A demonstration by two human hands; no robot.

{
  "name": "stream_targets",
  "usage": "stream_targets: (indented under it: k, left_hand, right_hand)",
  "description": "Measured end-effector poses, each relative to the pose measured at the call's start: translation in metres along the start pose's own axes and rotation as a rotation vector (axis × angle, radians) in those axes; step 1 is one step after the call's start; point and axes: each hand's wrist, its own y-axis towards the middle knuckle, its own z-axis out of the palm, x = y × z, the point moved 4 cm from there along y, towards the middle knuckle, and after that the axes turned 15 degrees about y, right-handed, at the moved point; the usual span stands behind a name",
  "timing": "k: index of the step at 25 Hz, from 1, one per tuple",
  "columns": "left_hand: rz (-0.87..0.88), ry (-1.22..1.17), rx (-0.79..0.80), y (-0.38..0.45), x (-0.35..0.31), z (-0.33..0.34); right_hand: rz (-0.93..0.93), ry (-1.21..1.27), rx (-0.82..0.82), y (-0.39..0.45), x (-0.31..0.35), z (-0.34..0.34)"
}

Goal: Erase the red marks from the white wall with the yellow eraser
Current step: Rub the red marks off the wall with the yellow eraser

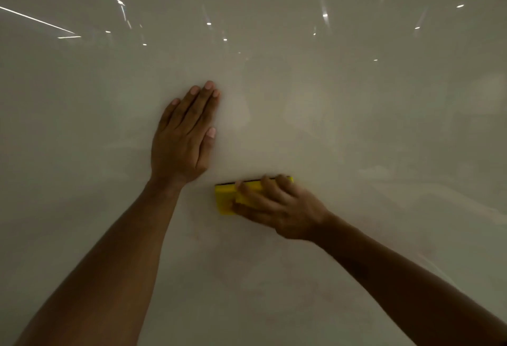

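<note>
the right hand (277, 208) grips the eraser (225, 199) against the glossy wall (356, 126). the left hand (182, 137) lies flat and spread on the wall, just above-left of the eraser.

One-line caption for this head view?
Right hand rubs yellow block eraser on glossy white wall; left hand braces flat.

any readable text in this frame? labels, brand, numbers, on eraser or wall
None readable.
Yellow eraser: no print shows on the visible face; most of it is covered by the right hand.
White wall: no writing or signs, only light reflections and faint reddish smears.
Left hand: flat on the wall, bears nothing.
</note>
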Motion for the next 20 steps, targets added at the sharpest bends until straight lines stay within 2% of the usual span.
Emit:
stream_targets:
  k: [1,4,5,6,8,9,10,11,13,15,16,19,20]
  left_hand:
    - [-0.028,0.001,0.001,-0.002,0.002,0.000]
    - [-0.234,0.008,0.023,-0.010,0.011,0.000]
    - [-0.288,0.008,0.030,-0.014,0.013,-0.001]
    - [-0.308,0.012,0.035,-0.017,0.013,-0.001]
    - [-0.290,0.021,0.048,-0.026,0.014,-0.001]
    - [-0.279,0.019,0.057,-0.032,0.016,-0.001]
    - [-0.272,0.017,0.066,-0.039,0.019,-0.001]
    - [-0.271,0.021,0.070,-0.047,0.022,-0.001]
    - [-0.287,0.049,0.053,-0.058,0.024,0.000]
    - [-0.298,0.060,0.039,-0.058,0.026,0.003]
    - [-0.296,0.060,0.039,-0.058,0.027,0.003]
    - [-0.297,0.060,0.061,-0.062,0.028,0.003]
    - [-0.302,0.055,0.067,-0.063,0.029,0.003]
  right_hand:
    - [0.045,-0.033,-0.004,-0.001,-0.011,-0.003]
    - [0.715,-0.084,-0.274,0.014,-0.046,-0.018]
    - [0.811,-0.034,-0.316,0.024,-0.039,-0.017]
    - [0.775,0.032,-0.301,0.033,-0.022,-0.011]
    - [0.376,0.152,-0.145,0.040,0.031,0.009]
    - [0.169,0.144,-0.049,0.035,0.055,0.016]
    - [0.047,0.101,0.027,0.027,0.066,0.020]
    - [0.033,0.051,0.057,0.021,0.066,0.022]
    - [0.245,0.029,-0.019,0.028,0.052,0.022]
    - [0.408,0.117,-0.111,0.043,0.053,0.025]
    - [0.375,0.164,-0.106,0.046,0.066,0.029]
    - [-0.040,0.244,-0.005,0.025,0.116,0.039]
    - [-0.118,0.222,0.018,0.016,0.116,0.038]
